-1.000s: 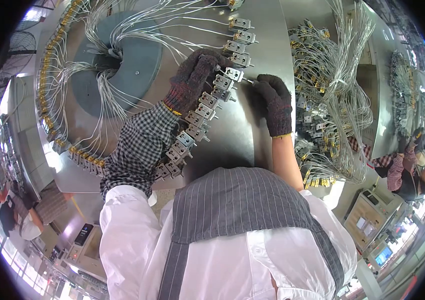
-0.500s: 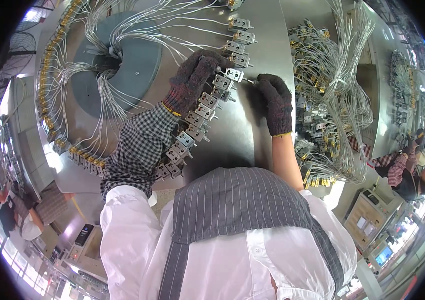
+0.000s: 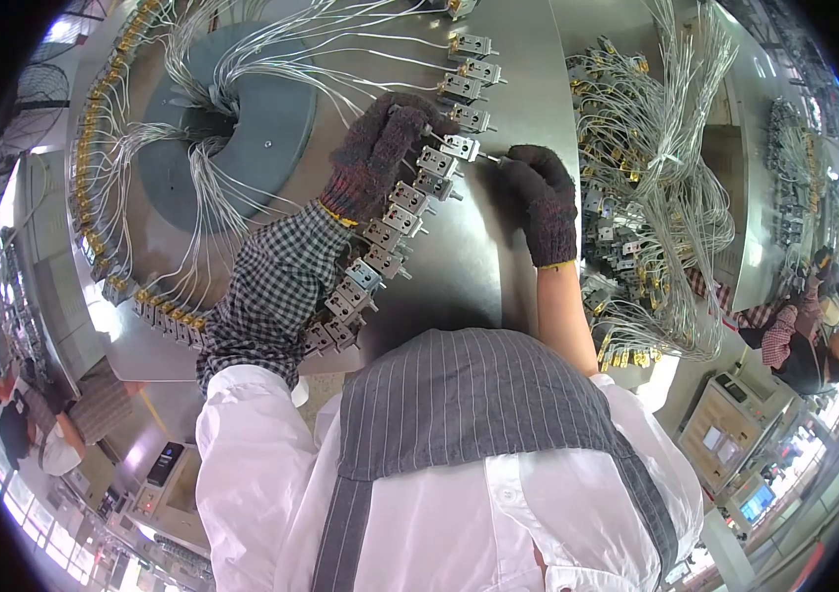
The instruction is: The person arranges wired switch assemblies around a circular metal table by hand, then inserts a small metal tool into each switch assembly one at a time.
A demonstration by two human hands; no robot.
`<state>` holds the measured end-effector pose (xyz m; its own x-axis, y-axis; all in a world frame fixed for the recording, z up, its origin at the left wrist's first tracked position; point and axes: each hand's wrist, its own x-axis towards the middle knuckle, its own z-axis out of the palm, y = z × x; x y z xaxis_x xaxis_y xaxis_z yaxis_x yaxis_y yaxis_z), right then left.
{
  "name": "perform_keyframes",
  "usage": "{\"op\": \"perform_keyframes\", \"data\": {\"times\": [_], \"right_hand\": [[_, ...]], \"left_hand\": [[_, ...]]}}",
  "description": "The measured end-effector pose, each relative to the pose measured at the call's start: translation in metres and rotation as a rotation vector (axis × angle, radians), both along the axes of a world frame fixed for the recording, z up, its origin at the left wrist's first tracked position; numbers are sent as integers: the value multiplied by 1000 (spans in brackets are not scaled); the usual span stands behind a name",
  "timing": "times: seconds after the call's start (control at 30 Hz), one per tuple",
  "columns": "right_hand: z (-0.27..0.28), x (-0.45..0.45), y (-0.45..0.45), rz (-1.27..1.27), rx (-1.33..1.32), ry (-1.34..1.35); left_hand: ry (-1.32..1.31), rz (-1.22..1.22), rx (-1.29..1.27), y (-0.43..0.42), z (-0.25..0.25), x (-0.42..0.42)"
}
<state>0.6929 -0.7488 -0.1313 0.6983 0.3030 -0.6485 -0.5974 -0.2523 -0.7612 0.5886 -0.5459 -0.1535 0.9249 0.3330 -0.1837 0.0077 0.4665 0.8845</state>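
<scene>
My left hand (image 3: 385,148), in a dark knit glove, is closed at the wire-side end of a small metal block (image 3: 461,148), its fingers curled against it. This block stands turned slightly out of a curved row of similar metal blocks (image 3: 407,197). My right hand (image 3: 540,192), gloved alike, is closed around a thin metal tool, mostly hidden in the fingers. The tool's slim shaft (image 3: 490,158) points left at the block's outer end. Whether they touch I cannot tell. White wires (image 3: 360,59) run to the blocks above my left hand.
A grey round plate (image 3: 281,128) with a central hole gathers the wires on the metal table (image 3: 478,286). Yellow-tipped connectors (image 3: 94,148) line the table's left rim. Bundled wires with blocks (image 3: 666,168) lie to the right. Other people sit at far left and far right.
My right hand has shifted slightly left, bringing the shaft closer in line with the block. My left hand has hardly moved, keeping its grip.
</scene>
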Motion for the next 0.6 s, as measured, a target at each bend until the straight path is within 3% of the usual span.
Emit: {"op": "perform_keyframes", "data": {"times": [0.13,0.2,0.23,0.3,0.4,0.47,0.53,0.6], "right_hand": [[-5,2,-1,11,-9,-57],[-16,1,-6,110,42,-302],[-15,0,-6,111,43,-301],[-7,1,-4,3,39,2],[0,5,-1,-5,1,47],[-5,-2,1,-8,31,-61],[-11,-3,0,-9,60,-162],[-15,-1,-5,38,71,-147]], "left_hand": [[18,13,-73,-1,-2,0],[10,13,-26,0,-4,-1],[3,12,23,0,-4,-1],[-3,11,-22,-3,-2,0],[11,2,-25,-4,-1,1],[22,-6,16,-3,-6,-2],[-68,-6,249,0,-10,0],[-34,-14,171,-1,-2,-3]]}}
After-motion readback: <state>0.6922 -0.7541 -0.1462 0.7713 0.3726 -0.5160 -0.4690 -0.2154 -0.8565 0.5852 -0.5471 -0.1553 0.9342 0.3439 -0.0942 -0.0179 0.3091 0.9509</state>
